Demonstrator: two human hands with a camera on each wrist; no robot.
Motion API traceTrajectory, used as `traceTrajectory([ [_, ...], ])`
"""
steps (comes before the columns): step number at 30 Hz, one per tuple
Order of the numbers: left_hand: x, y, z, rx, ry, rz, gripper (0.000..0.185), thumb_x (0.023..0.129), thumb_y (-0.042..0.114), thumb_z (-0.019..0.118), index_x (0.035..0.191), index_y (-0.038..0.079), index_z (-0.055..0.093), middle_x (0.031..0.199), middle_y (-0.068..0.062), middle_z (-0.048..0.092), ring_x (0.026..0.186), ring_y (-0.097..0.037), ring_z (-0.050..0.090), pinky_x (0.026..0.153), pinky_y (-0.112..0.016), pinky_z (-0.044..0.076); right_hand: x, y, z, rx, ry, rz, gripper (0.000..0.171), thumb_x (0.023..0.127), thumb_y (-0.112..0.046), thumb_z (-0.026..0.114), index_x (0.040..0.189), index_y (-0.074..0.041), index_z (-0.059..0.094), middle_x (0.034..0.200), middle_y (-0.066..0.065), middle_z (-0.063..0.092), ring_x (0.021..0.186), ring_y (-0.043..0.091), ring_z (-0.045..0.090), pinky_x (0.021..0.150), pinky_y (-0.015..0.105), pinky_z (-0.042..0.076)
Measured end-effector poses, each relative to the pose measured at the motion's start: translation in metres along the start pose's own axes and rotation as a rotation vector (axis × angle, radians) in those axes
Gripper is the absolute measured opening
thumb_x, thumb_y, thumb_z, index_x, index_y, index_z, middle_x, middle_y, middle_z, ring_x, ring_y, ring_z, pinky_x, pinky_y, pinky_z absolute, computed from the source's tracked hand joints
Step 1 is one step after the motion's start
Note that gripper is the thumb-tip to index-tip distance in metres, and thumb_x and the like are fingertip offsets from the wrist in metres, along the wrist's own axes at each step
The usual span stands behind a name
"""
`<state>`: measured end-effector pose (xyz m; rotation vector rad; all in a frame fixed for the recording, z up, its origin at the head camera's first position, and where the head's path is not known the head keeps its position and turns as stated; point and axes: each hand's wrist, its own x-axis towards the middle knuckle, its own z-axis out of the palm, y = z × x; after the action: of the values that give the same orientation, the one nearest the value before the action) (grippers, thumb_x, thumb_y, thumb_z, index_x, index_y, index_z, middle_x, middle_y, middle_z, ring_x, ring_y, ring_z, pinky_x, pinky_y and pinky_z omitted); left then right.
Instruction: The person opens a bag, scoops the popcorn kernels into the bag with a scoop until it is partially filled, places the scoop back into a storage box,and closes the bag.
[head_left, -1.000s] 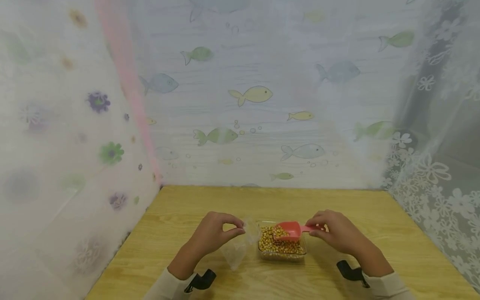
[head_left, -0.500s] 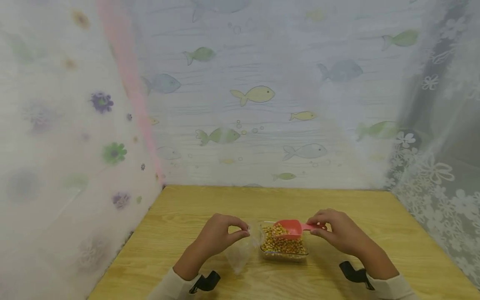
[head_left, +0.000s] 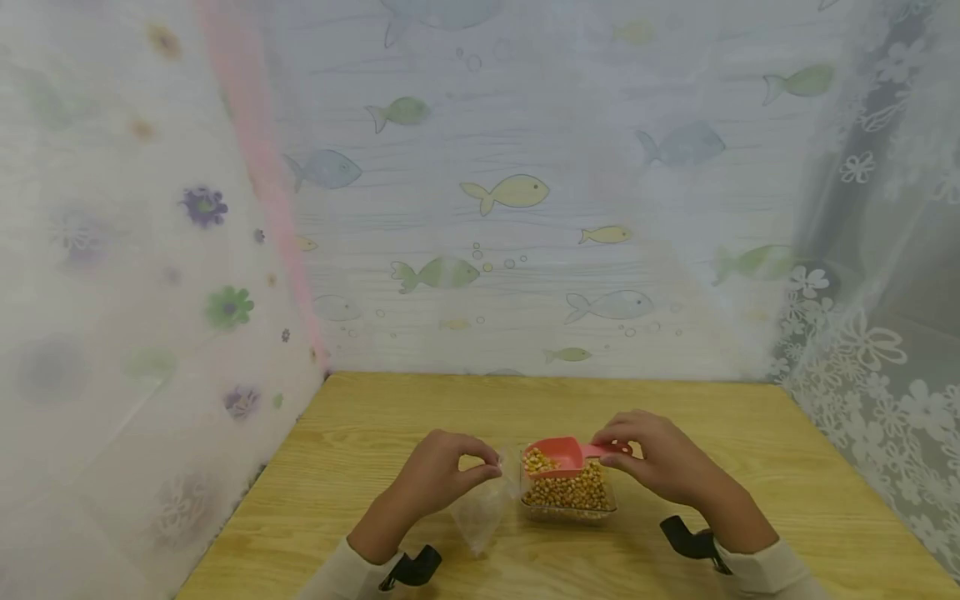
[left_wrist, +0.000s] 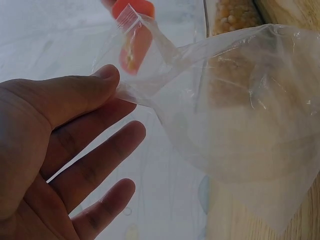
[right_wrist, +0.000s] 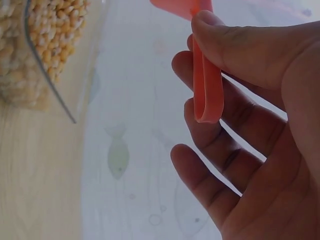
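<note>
My left hand (head_left: 442,473) pinches the edge of a clear zip-lock bag (left_wrist: 240,120) between thumb and forefinger; the other fingers spread apart. The bag hangs with its mouth partly open, beside the left side of a glass container (head_left: 570,515) of corn kernels (head_left: 570,492). In my right hand (head_left: 656,454) is a red scoop (head_left: 566,457), its handle (right_wrist: 207,95) pinched by thumb and fingers. Some kernels lie in the scoop, which is over the container with its front toward the bag. Through the bag's clear film, the scoop (left_wrist: 136,47) shows in the left wrist view.
Everything stands on a wood-grain table (head_left: 360,417). A fish-print curtain (head_left: 510,250) hangs behind it, with flower-patterned sheets on the left (head_left: 150,292) and right (head_left: 885,375). A black wrist mount (head_left: 412,568) sits on each forearm.
The scoop has risen from the kernels and moved left toward the bag, with kernels in it. The left hand and bag shifted slightly right in the view, then stayed nearly still.
</note>
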<state>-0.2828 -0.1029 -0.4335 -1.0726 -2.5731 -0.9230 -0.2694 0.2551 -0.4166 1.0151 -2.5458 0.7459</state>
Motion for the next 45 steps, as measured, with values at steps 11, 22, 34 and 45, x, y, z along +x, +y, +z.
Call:
traceTrajectory([
  [11,0.000,-0.002,0.005,0.011,0.009,-0.006,0.010,0.095,0.033,0.077,0.100,0.026,0.082,0.103,0.011,0.079,0.039,0.002,0.027,0.072,-0.030,0.058,0.019,-0.012,-0.001,-0.100,-0.051,-0.051,0.018,0.093,-0.019,0.079,0.108,-0.029,0.077,0.105,-0.018,0.069,0.094,0.006,0.061,0.078,0.035,0.054],
  [22,0.000,0.000,0.004,0.014,0.010,-0.014,0.009,0.095,0.035,0.076,0.097,0.028,0.082,0.103,0.010,0.079,0.041,0.002,0.021,0.063,-0.019,0.047,0.035,-0.026,-0.004,-0.184,-0.084,-0.114,0.013,0.093,-0.022,0.079,0.105,-0.026,0.079,0.102,-0.016,0.071,0.093,0.007,0.062,0.080,0.035,0.054],
  [34,0.001,0.001,0.003,0.014,-0.001,-0.022,0.012,0.095,0.036,0.075,0.100,0.028,0.082,0.102,0.011,0.079,0.041,0.002,0.022,0.064,-0.020,0.048,0.047,-0.035,-0.006,-0.244,-0.111,-0.176,0.009,0.092,-0.023,0.081,0.100,-0.024,0.079,0.094,-0.015,0.069,0.085,0.006,0.058,0.075,0.030,0.051],
  [45,0.001,0.000,0.003,0.012,0.004,-0.021,0.012,0.095,0.037,0.075,0.100,0.028,0.082,0.102,0.012,0.079,0.042,0.003,0.029,0.065,-0.020,0.050,0.060,-0.047,-0.013,-0.366,-0.147,-0.210,0.012,0.088,-0.030,0.085,0.096,-0.023,0.080,0.091,-0.012,0.071,0.082,0.010,0.056,0.075,0.032,0.049],
])
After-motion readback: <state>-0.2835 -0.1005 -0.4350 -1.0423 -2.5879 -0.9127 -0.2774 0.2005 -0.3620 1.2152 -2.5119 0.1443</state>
